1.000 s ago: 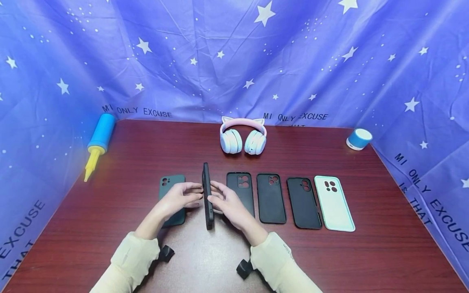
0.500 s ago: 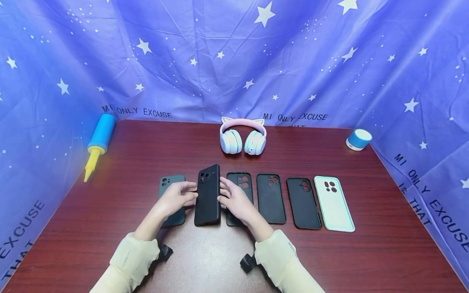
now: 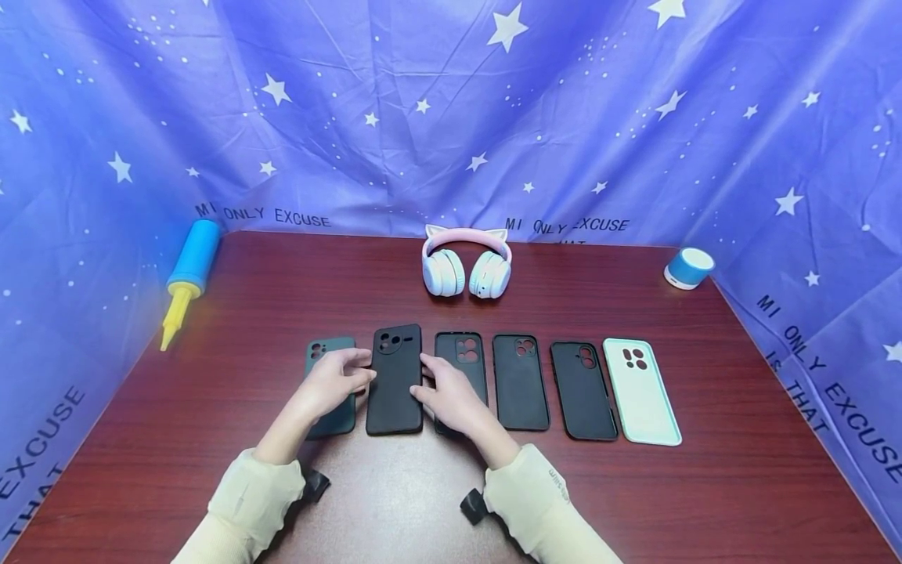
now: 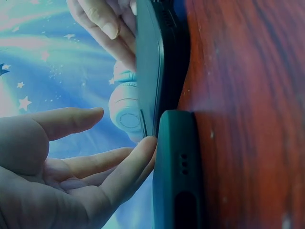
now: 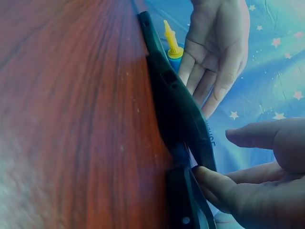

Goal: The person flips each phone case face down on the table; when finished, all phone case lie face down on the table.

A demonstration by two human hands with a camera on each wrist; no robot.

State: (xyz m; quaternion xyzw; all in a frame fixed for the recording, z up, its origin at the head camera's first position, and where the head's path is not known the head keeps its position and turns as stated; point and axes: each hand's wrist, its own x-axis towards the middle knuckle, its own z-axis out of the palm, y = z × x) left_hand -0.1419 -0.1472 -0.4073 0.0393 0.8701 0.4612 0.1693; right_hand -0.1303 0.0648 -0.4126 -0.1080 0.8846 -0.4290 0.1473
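A black phone case (image 3: pixel 396 392) lies back side up between my two hands, its camera cutouts at the far end. In the right wrist view the case (image 5: pixel 183 112) is tilted, its right edge lifted off the table. My left hand (image 3: pixel 330 384) reaches over a dark green phone case (image 3: pixel 340 419); its fingertips touch the black case's left edge, thumb held apart. My right hand (image 3: pixel 454 395) has fingertips at the raised right edge, its thumb also apart. Beneath the right hand, another black case (image 3: pixel 461 362) is partly covered.
Two more black cases (image 3: pixel 521 392) (image 3: pixel 585 395) and a mint case (image 3: pixel 643 403) continue the row to the right. Cat-ear headphones (image 3: pixel 445 272) stand behind. A blue-and-yellow hand pump (image 3: pixel 193 258) is at the far left, a small blue-and-white cylinder (image 3: pixel 689 269) at the far right.
The black case has turned from standing on its long edge to lying nearly flat, back side up. The right hand moved right with it, then slightly back left; the left barely moved.
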